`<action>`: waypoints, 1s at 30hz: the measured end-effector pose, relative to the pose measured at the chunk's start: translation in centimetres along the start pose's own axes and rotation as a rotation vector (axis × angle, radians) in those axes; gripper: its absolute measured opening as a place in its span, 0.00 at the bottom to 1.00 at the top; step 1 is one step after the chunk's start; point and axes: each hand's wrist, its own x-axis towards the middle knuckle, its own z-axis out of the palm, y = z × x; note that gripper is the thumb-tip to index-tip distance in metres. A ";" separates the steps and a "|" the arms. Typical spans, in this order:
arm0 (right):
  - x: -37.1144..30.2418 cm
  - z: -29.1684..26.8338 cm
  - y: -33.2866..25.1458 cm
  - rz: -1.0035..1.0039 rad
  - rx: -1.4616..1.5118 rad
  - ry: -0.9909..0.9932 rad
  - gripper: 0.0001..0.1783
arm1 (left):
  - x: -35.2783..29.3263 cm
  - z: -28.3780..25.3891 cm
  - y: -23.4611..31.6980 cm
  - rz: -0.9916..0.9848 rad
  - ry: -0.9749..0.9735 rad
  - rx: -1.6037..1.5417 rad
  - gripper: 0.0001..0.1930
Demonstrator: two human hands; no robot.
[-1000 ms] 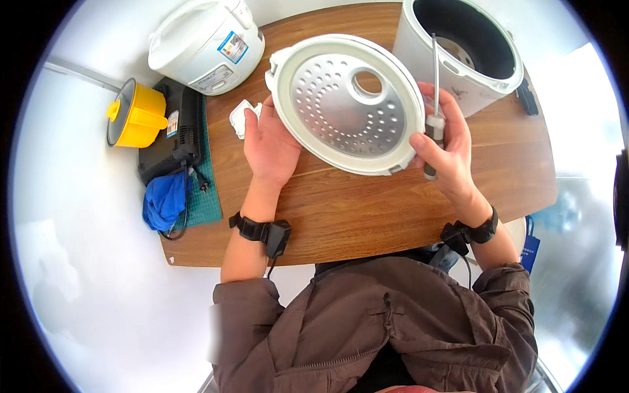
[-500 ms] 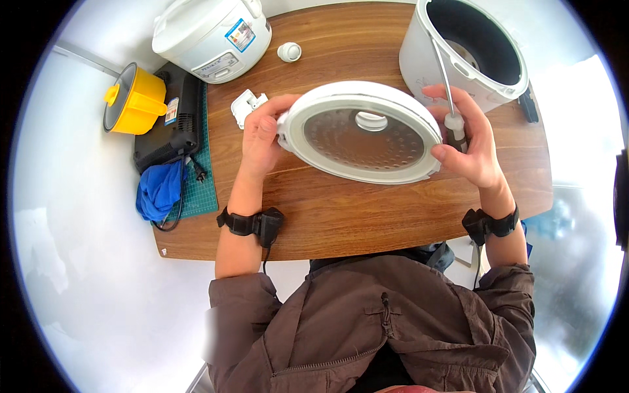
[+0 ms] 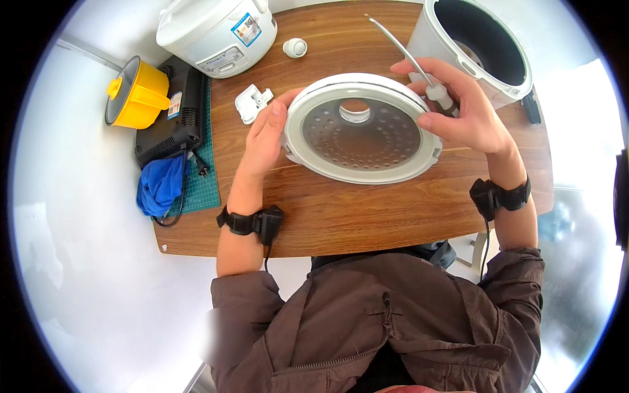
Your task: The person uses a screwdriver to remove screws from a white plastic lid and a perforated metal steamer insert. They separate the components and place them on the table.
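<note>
The left hand (image 3: pixel 264 139) grasps the left rim of a round white lid (image 3: pixel 363 136), tilted above the wooden table (image 3: pixel 354 226); the right hand (image 3: pixel 470 108) grips a screwdriver (image 3: pixel 440 96) at the lid's right edge. Beyond are a white plastic piece (image 3: pixel 249 105), a round white fitting (image 3: pixel 295 48), a white cooker (image 3: pixel 223 42) and an open cooker body (image 3: pixel 438 42).

The left hand (image 3: pixel 263 141) grips a white-rimmed lid (image 3: pixel 360 139) at nine o'clock; the right hand (image 3: pixel 473 114), near three, holds a screwdriver (image 3: pixel 436 92) pointing toward half past ten; an open cooker body (image 3: pixel 429 39) stands at two.
</note>
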 end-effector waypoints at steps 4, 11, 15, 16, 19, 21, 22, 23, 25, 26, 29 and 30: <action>1.0 -0.3 0.1 0.028 -0.039 -0.004 0.30 | -0.2 0.1 -0.5 -0.039 0.092 0.002 0.34; 1.0 1.2 -0.6 0.092 -0.149 0.214 0.24 | 0.7 0.9 -1.9 -0.177 0.257 -0.078 0.30; -1.7 1.5 -1.6 -0.076 -0.509 0.333 0.23 | 1.4 0.4 -3.0 -0.276 0.386 -0.203 0.25; -2.9 1.2 -1.8 -0.074 -0.558 0.325 0.24 | 1.5 0.3 -3.2 -0.275 0.393 -0.249 0.25; -6.0 0.1 -2.1 -0.031 -0.837 0.254 0.27 | 2.1 0.2 -3.6 -0.261 0.415 -0.314 0.27; -7.6 -0.2 -2.4 0.015 -0.951 0.206 0.25 | 2.2 0.2 -3.5 -0.237 0.392 -0.372 0.27; -8.3 -0.2 -2.6 0.044 -0.946 0.206 0.24 | 2.1 0.2 -3.5 -0.199 0.317 -0.451 0.27; -8.8 -0.1 -2.9 0.073 -0.941 0.205 0.22 | 2.1 0.1 -3.6 -0.218 0.317 -0.500 0.27; -9.6 0.2 -3.6 0.085 -0.932 0.189 0.21 | 2.0 -0.3 -3.6 -0.167 0.216 -0.629 0.26; -9.9 0.3 -4.0 0.069 -0.931 0.174 0.20 | 2.0 -0.7 -3.6 -0.172 0.149 -0.724 0.26; -10.3 0.8 -4.8 0.031 -0.931 0.154 0.24 | 1.9 -1.3 -4.3 -0.154 -0.029 -0.963 0.27; -10.3 1.0 -4.9 0.010 -0.931 0.157 0.26 | 1.9 -1.5 -4.5 -0.162 0.009 -0.956 0.27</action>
